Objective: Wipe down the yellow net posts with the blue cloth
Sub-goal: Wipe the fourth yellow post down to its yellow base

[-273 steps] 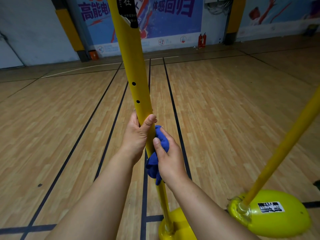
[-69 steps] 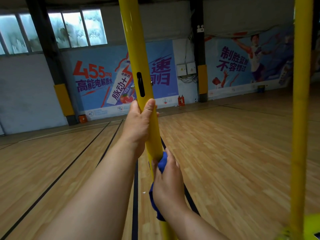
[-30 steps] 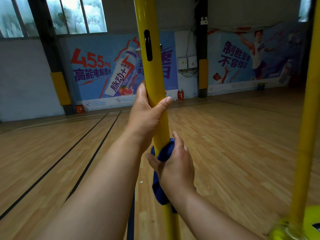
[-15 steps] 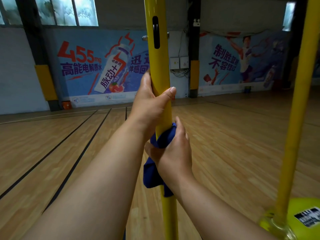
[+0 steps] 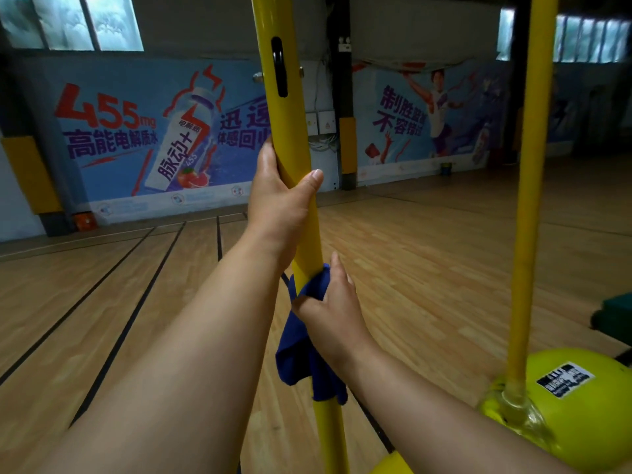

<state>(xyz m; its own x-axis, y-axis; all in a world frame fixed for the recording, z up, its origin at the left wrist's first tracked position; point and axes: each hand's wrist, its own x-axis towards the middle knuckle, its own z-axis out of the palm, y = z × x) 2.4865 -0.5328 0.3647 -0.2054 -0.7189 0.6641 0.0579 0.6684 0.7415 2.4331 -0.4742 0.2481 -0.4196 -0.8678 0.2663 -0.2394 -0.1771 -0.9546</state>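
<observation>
Two bare forearms, no sleeves in view. Left hand [image 5: 280, 203] and right hand [image 5: 333, 313]: no gloves, rings, watch.

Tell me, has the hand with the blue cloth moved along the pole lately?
Yes. The right hand and blue cloth climbed the yellow post, ending just under the left hand.

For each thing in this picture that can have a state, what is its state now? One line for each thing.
Left hand: grips the near yellow post, above the cloth.
Right hand: presses the blue cloth against that post.
Blue cloth: bunched at the post, its lower part hanging loose.
Near yellow post: upright, slightly tilted, held.
Second yellow post: upright in its base, untouched.
Yellow base: resting on the floor, label on top.
</observation>
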